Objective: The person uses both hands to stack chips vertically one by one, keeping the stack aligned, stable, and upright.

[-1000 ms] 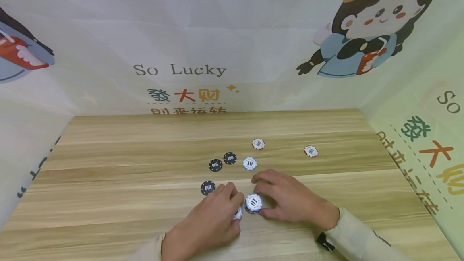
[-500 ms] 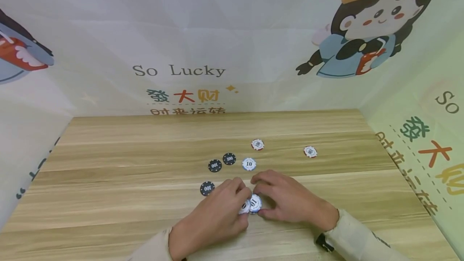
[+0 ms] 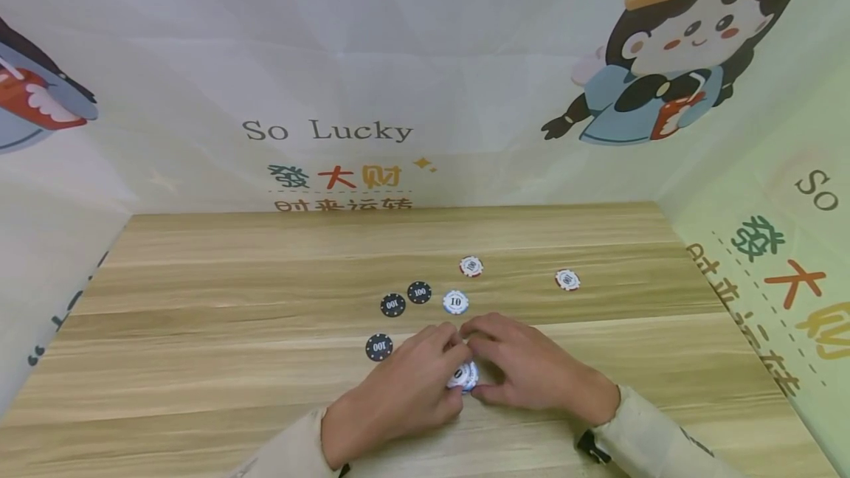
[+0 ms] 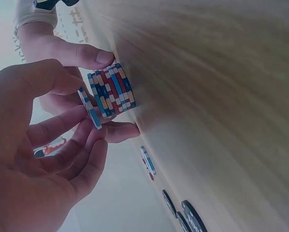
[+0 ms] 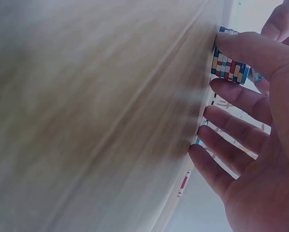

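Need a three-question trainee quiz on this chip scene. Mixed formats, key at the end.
1. Count: how many black chips lie on the table in the head view?

2. Multiple choice: what does the left hand pinch?
a) a black chip
b) a blue-and-white-edged chip
c) a red-edged chip

3. True or false: the right hand is curved around the chip stack.

Key: 1) three; 2) b; 3) true.
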`<move>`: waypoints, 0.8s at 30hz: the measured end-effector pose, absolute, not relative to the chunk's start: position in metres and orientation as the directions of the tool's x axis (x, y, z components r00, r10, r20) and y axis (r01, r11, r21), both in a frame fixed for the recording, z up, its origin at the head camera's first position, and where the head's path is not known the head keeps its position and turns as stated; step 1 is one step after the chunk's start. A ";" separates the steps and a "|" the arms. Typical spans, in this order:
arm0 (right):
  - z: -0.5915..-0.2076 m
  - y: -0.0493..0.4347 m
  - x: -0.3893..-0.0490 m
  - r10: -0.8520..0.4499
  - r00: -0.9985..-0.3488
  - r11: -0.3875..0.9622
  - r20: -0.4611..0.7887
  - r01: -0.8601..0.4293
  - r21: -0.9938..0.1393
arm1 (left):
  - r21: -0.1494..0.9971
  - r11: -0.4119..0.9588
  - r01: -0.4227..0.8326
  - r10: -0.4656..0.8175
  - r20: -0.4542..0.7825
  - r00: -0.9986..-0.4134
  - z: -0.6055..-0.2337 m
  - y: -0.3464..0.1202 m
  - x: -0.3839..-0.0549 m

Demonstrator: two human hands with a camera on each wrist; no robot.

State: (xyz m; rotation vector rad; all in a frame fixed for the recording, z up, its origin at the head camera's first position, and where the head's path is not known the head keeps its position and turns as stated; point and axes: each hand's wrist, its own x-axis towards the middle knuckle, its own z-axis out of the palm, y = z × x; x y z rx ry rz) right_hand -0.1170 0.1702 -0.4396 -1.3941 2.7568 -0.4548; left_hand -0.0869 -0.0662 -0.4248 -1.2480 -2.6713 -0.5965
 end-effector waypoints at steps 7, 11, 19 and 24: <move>-0.439 0.170 -0.117 -0.788 -0.606 0.565 0.108 -0.782 -0.261 | 0.279 0.560 0.780 0.721 0.299 -0.625 -0.427 -0.063 -0.089; -0.440 0.170 -0.118 -0.787 -0.607 0.564 0.110 -0.780 -0.271 | 0.255 0.561 0.788 0.728 0.301 -0.616 -0.428 -0.061 -0.089; -0.440 0.171 -0.118 -0.789 -0.602 0.557 0.124 -0.786 -0.269 | 0.250 0.557 0.792 0.731 0.305 -0.611 -0.428 -0.059 -0.089; -0.441 0.171 -0.118 -0.786 -0.606 0.561 0.123 -0.782 -0.272 | 0.252 0.557 0.791 0.730 0.306 -0.612 -0.429 -0.059 -0.089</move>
